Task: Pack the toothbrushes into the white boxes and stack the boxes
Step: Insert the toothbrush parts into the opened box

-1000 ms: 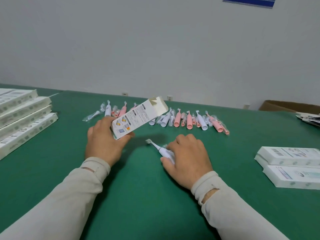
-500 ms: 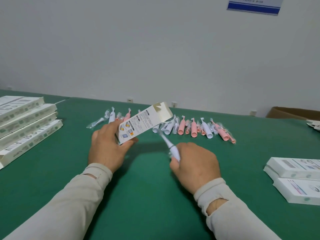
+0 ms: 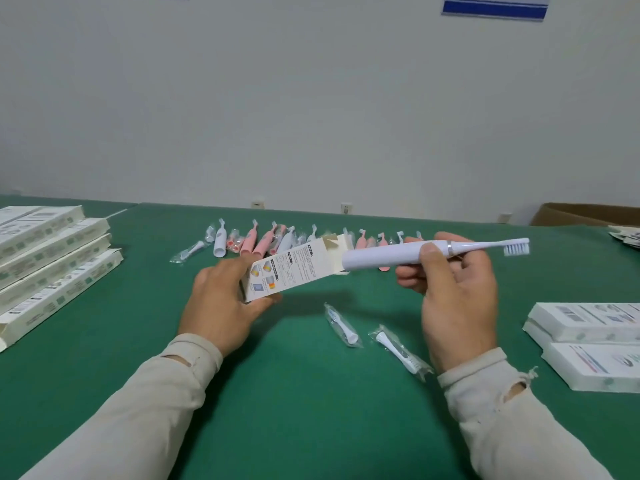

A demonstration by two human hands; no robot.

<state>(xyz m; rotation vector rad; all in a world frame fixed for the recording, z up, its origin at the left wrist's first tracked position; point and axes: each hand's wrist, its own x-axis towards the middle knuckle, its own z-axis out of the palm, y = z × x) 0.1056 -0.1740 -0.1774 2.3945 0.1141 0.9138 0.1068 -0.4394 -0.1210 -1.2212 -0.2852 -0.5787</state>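
My left hand [image 3: 221,306] grips a white printed box [image 3: 294,268] above the green table [image 3: 311,410], its open flap end pointing right. My right hand [image 3: 453,296] pinches a white electric toothbrush [image 3: 388,252] held level, bristle head to the right, its base end at the box's open mouth. Two bagged brush heads [image 3: 341,325] [image 3: 401,353] lie on the table below my hands. A row of pink and white toothbrushes [image 3: 263,240] lies along the far side of the table.
Flat white boxes [image 3: 45,258] lie fanned out at the left edge. Two stacked white boxes [image 3: 588,323] and another box [image 3: 602,367] sit at the right. A cardboard carton [image 3: 585,214] stands at the far right corner by the wall.
My right hand lifted the white toothbrush off the table and turned it round, so its base now points at the box's open end. Two bagged brush heads have come into sight.
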